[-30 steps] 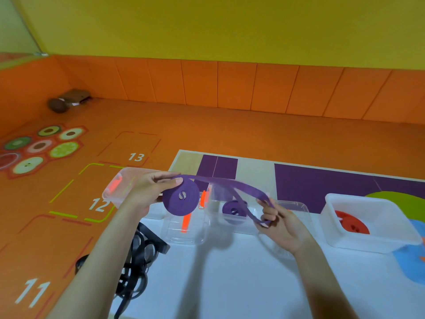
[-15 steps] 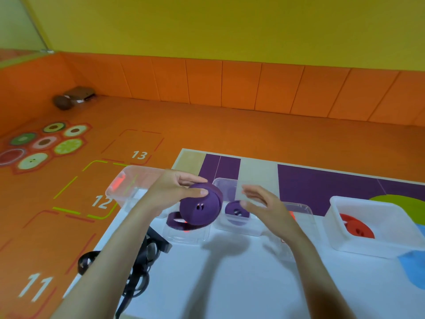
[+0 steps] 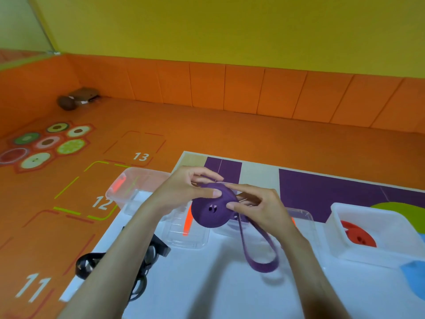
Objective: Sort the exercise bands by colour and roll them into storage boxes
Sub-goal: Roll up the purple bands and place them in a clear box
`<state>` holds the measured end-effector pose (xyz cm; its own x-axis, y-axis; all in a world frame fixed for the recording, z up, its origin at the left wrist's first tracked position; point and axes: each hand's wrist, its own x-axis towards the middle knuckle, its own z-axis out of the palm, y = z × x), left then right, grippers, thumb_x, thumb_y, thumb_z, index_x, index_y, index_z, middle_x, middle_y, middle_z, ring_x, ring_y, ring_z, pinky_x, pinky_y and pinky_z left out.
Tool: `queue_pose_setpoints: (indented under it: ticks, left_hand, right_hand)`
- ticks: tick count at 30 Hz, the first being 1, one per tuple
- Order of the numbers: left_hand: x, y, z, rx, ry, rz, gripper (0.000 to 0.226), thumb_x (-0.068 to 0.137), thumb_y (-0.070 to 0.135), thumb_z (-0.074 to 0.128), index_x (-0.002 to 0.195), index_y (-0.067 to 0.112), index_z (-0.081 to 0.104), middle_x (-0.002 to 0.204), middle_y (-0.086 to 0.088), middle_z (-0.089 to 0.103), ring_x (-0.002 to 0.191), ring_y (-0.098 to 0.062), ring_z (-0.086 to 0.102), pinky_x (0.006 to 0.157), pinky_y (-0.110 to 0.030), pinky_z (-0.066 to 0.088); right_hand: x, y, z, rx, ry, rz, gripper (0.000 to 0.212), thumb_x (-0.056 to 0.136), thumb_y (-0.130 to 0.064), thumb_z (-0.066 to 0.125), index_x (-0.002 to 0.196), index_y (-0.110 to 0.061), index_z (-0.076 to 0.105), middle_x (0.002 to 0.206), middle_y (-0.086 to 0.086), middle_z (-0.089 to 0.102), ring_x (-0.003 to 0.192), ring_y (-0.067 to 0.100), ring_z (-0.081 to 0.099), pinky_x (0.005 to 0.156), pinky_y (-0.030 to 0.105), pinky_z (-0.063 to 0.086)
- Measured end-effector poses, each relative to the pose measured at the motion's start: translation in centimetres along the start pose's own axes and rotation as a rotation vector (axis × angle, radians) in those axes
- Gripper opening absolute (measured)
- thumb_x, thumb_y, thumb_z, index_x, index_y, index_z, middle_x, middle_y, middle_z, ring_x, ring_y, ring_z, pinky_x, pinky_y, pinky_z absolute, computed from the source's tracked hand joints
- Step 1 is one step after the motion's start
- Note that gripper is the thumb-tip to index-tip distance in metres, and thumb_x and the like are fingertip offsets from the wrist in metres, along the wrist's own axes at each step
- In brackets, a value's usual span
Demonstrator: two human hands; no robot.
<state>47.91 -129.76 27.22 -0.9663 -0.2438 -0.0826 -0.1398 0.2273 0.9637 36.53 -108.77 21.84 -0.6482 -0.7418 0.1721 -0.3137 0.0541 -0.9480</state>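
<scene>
Pinching the purple roll (image 3: 210, 211) at centre frame, my left hand (image 3: 181, 192) and right hand (image 3: 262, 208) stop it unwinding, I judge. Its tail (image 3: 262, 265) hangs unrolled.

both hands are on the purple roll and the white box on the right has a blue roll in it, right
Not quite. The head view shows a red roll in the white box, not a blue one. The rest holds: the left hand and the right hand both grip the purple roll.
</scene>
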Motion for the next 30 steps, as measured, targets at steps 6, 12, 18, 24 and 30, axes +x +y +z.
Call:
queue_pose_setpoints:
  ticks: [6,12,18,24,30]
  left_hand:
    - [0.8,0.4,0.5,-0.123,0.055,0.034,0.042,0.089,0.013,0.082,0.127,0.027,0.072,0.106,-0.003,0.081,0.092,-0.021,0.078,0.069,-0.025,0.06]
    - [1.3,1.3,-0.3,0.221,-0.179,-0.012,0.023,0.09,0.023,0.084,0.112,0.02,0.078,0.107,-0.009,0.076,0.086,-0.011,0.073,0.077,-0.025,0.059]
    - [2.2,1.3,-0.5,0.216,-0.223,-0.136,0.025,0.081,0.017,0.091,0.1,0.007,0.078,0.094,-0.02,0.077,0.082,-0.024,0.076,0.082,-0.043,0.063]
    - [1.7,0.0,-1.9,0.061,-0.167,-0.167,0.021,0.08,0.01,0.09,0.096,0.009,0.076,0.085,-0.01,0.077,0.08,-0.021,0.075,0.067,-0.029,0.059]
    - [1.0,-2.5,-4.4,-0.131,-0.041,-0.213,0.024,0.078,0.012,0.09,0.098,0.011,0.077,0.092,-0.021,0.077,0.09,-0.028,0.075,0.087,-0.048,0.064]
  right_hand:
    - [-0.5,-0.3,-0.2,0.223,0.188,0.035,0.052,0.077,-0.019,0.088,0.125,-0.03,0.07,0.093,0.008,0.081,0.085,0.032,0.078,0.085,0.046,0.064]
    - [0.0,-1.5,-2.2,0.009,0.01,0.049,0.035,0.082,-0.012,0.088,0.109,-0.026,0.072,0.081,0.002,0.08,0.074,0.019,0.077,0.072,0.03,0.062]
    - [0.5,-1.7,-2.4,-0.107,-0.067,-0.001,0.031,0.082,-0.014,0.089,0.108,-0.027,0.076,0.09,-0.01,0.08,0.08,0.014,0.076,0.075,0.023,0.059]
    - [0.4,0.1,-0.3,0.137,0.054,0.022,0.041,0.082,-0.01,0.086,0.118,-0.027,0.079,0.098,0.003,0.081,0.086,0.016,0.071,0.083,0.032,0.062]
    - [1.3,1.2,3.5,0.173,0.081,0.089,0.051,0.086,-0.014,0.082,0.132,-0.034,0.071,0.08,0.004,0.066,0.075,0.017,0.052,0.089,0.044,0.061]
